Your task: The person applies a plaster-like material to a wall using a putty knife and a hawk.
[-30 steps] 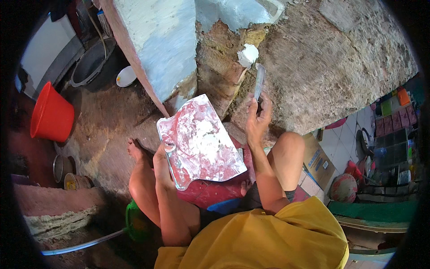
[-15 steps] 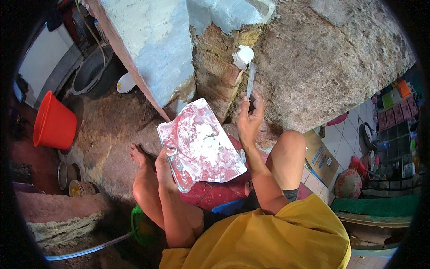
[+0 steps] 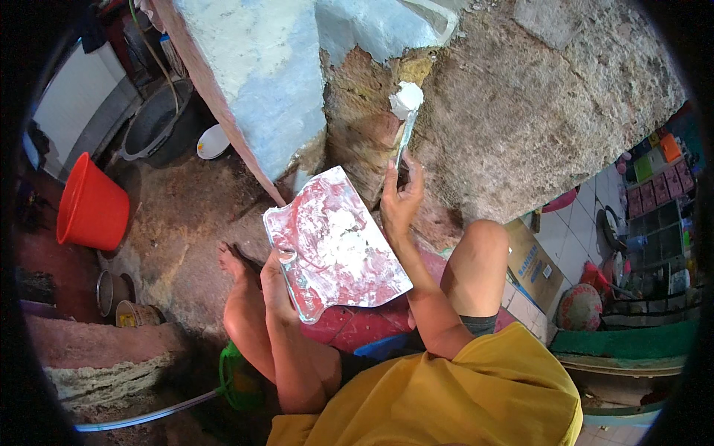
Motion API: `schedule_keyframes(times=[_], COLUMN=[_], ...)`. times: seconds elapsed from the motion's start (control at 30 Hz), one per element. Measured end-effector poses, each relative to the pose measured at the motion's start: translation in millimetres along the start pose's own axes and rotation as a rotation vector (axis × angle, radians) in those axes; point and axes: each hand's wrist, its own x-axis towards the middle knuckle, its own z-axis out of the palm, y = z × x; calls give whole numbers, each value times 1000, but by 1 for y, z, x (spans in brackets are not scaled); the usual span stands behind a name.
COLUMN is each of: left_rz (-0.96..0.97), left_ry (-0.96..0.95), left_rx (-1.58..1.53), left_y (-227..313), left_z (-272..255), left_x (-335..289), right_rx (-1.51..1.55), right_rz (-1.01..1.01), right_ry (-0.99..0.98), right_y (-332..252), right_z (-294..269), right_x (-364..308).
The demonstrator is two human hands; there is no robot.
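Right hand (image 3: 401, 195) shifted a bit left since the earlier frame; putty knife (image 3: 405, 137) turned, broadside then, nearly edge-on now. Its tip is at the near edge of the white paste lump (image 3: 407, 100), looks like touching. Board (image 3: 379, 286) about the same place.

Right grip: closed, fingers and thumb pinching the knife. Left hand (image 3: 277, 286): closed on the board's left edge, thumb over the top face. Board lies tilted above the lap, reddish, smeared, more white paste (image 3: 343, 230) around its middle.

Lump sits far, at the crumbled gap (image 3: 357, 104) between the blue-white painted wall (image 3: 253, 82) on the left and the rough stone slab (image 3: 535, 111) on the right. Red bucket (image 3: 93, 201) and black tub (image 3: 152, 126) well off to the left; cardboard box (image 3: 534, 260) right, past the knee.

From where I stand, doing this well means laying the blade flatter, pressing the paste in before drawing it thin; edge-on it would likely just cut through. Board close under the lump should catch drips. Loose crumbs there might spoil the bond, I'd guess.
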Motion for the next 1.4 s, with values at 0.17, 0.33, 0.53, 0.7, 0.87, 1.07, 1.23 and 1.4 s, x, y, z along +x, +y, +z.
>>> schedule_keyframes(times=[0.17,0.33,0.53,0.7,0.87,1.07,1.23,1.4], left_rz=[25,0,-5,13,53,0,38,-18], left_ry=[-3,71,81,103,215,110,227,63], left_rx=[9,46,64,63,118,70,139,48], left_y=[-1,4,4,3,3,4,4,4], left_z=[2,-2,2,7,21,5,21,5], left_x=[-1,0,-3,-4,-9,-3,-9,-4], right_rx=[-74,-68,-13,-18,61,-62,-194,-284], right_rz=[-15,-5,45,-48,39,-23,-36,-202], right_ry=[2,-6,-43,-50,-64,-85,-152,-173], right_y=[-2,-11,-21,-30,-44,-29,-37,-61], right_z=[1,3,1,-6,-19,-23,-30,-37], right_x=[0,-4,-12,-23,-5,9,5,3])
